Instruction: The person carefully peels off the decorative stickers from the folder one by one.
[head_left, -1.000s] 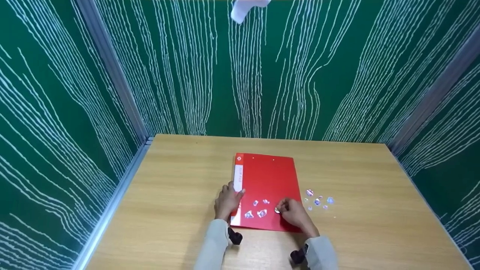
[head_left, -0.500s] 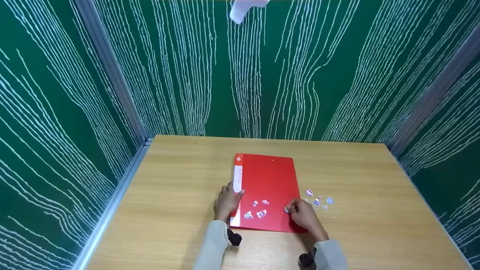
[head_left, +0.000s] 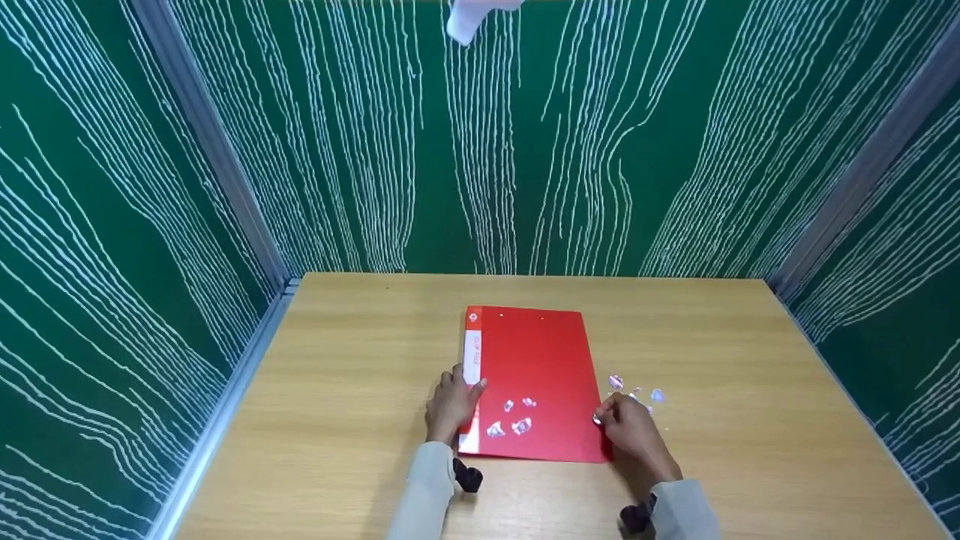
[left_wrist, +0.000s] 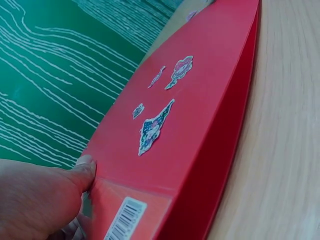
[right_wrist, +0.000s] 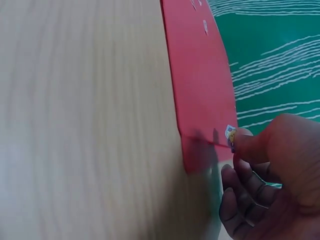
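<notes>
A red file folder (head_left: 534,352) lies on the table, its white-labelled spine to the left. My left hand (head_left: 450,405) grips that spine edge, thumb on top of the cover; in the left wrist view its fingers are partly hidden below the thumb (left_wrist: 86,167). Several small shiny stickers (head_left: 521,426) lie on the lower part of the cover. Over the folder's right edge, my right hand (head_left: 634,429) pinches one small sticker (right_wrist: 230,135) with a yellow figure on it between thumb and forefinger. The other right fingers curl loosely below.
Several loose stickers (head_left: 657,394) lie on the wooden table (head_left: 360,337) right of the folder, partly hidden by the right hand. Green walls with white lines stand behind and at both sides. A white object (head_left: 472,19) shows at the top.
My right hand has moved rightward with the pinched sticker, from over the cover to the folder's right edge. The left hand stays on the spine.
</notes>
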